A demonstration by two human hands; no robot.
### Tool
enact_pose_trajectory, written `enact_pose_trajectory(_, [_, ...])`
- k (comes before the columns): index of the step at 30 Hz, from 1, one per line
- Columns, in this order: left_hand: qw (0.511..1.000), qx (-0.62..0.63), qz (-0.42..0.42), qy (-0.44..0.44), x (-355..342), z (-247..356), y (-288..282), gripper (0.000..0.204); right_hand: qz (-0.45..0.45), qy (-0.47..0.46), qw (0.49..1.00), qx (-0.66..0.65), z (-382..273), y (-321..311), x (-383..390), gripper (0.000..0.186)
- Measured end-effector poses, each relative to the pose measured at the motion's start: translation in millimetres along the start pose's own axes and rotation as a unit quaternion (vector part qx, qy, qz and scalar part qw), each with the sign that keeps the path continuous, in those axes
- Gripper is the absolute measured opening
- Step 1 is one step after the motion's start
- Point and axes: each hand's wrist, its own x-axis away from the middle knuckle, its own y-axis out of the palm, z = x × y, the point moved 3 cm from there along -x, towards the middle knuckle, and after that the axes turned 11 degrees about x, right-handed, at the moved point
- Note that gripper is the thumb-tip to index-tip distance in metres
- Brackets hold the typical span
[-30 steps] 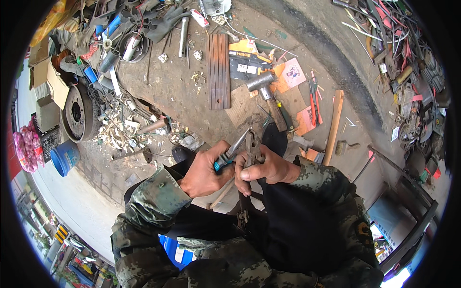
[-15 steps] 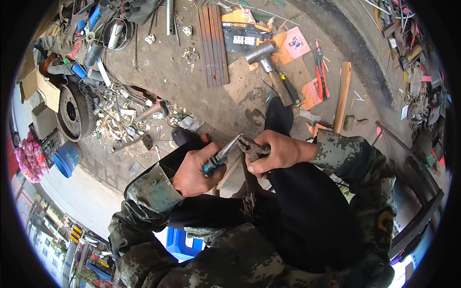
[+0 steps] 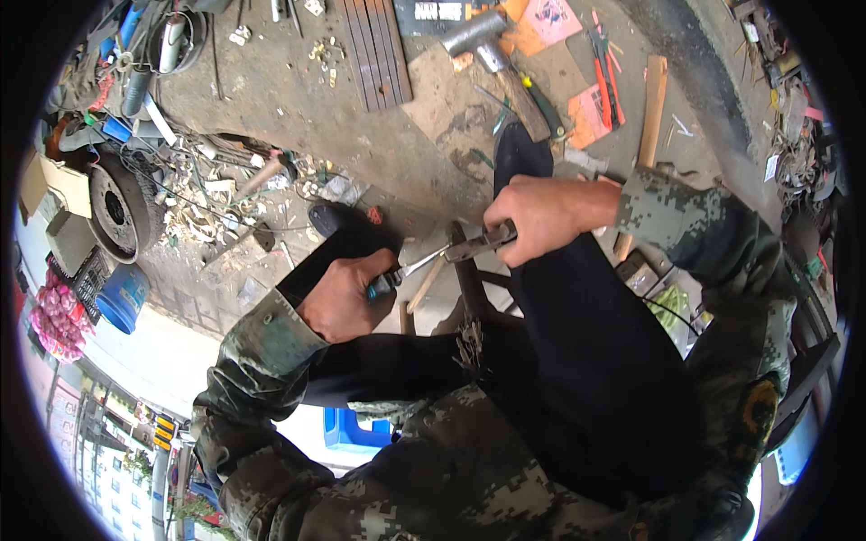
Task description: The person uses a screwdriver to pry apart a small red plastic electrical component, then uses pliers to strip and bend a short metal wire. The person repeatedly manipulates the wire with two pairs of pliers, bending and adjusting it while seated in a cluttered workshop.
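My left hand (image 3: 350,298) is closed round a tool with a teal-and-black handle (image 3: 382,285), its silver metal end pointing up and to the right. My right hand (image 3: 541,221) grips worn, dark metal pliers (image 3: 478,243), whose jaws meet the end of that silver tool above my lap. Under the pliers an upright dark wooden piece (image 3: 469,284) stands between my legs, with frayed debris (image 3: 471,344) at its lower part. A thin pale stick (image 3: 420,290) lies behind it. What exactly is between the jaws is too small to make out.
Beyond my feet lie a hammer (image 3: 472,34), red-handled tools (image 3: 604,77), a wooden slat (image 3: 653,113), a grooved board (image 3: 374,54) and cardboard (image 3: 433,99). A wheel rim (image 3: 115,207), blue bucket (image 3: 124,298) and pink bag (image 3: 59,320) are at left, scrap piles at both sides.
My right hand has moved up and right, turning the pliers flatter. My left hand has shifted slightly left and down with its tool. The whole view has shifted, bringing the floor objects higher.
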Motion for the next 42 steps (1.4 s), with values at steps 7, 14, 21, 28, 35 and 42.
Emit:
enact_pose_trajectory(7, [0.998, 0.027, 0.046, -0.034, -8.5, -14.0, -3.5, 0.023, -0.079, 0.093, 0.983, -0.136, 11.0, -13.8, -1.7, 0.035])
enact_pose_trajectory(14, [0.934, 0.344, 0.012, -0.094, -17.9, -3.7, -7.7, 0.023, -0.11, -0.014, 0.881, -0.459, 0.7, -10.4, 4.2, 0.04])
enact_pose_trajectory(21, [0.906, 0.423, -0.012, -0.026, -24.1, 10.3, -1.0, 0.029, -0.088, -0.093, 0.783, -0.608, -15.9, 7.6, -5.3, 0.039])
enact_pose_trajectory(28, [0.909, 0.416, 0.004, -0.008, -30.1, 14.5, 1.4, 0.026, -0.003, -0.128, 0.773, -0.621, -30.1, 14.2, -15.5, 0.039])
enact_pose_trajectory(35, [0.936, 0.351, -0.014, -0.022, -21.5, 22.8, -11.3, 0.026, 0.018, -0.084, 0.871, -0.483, -31.7, -1.1, 2.4, 0.034])
enact_pose_trajectory(42, [0.972, 0.198, 0.001, -0.129, -17.6, 29.5, -24.1, 0.029, -0.046, 0.091, 0.992, -0.073, -7.4, -67.3, 20.1, 0.04])
